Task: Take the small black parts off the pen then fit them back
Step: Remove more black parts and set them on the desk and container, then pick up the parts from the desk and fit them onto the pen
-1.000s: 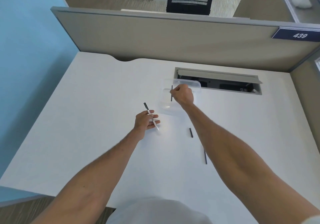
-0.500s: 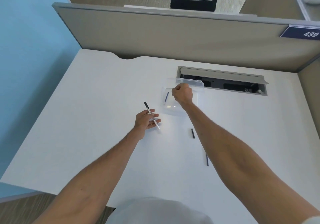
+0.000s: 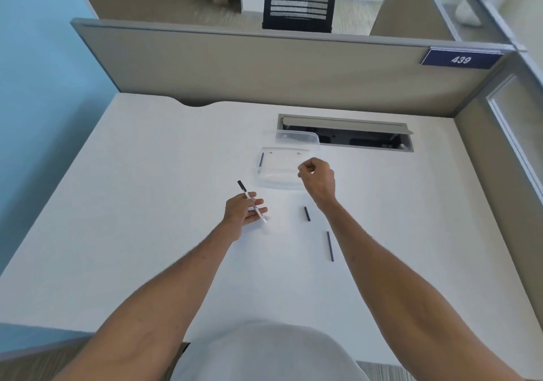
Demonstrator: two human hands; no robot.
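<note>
My left hand holds a white pen with a black far end, slanted across the fingers just above the desk. My right hand hovers at the right edge of a clear plastic box, fingers curled shut with nothing visible in them. A thin dark rod lies inside the box at its left side. On the desk between my arms rest a short black cap and a longer thin dark rod.
The clear lid leans behind the box, against an open cable trough in the white desk. Grey partition walls close the back and right; a blue wall stands on the left.
My right hand let go of the thin dark rod, which now lies in the clear box, and drew back to the right. The left hand kept the pen still.
</note>
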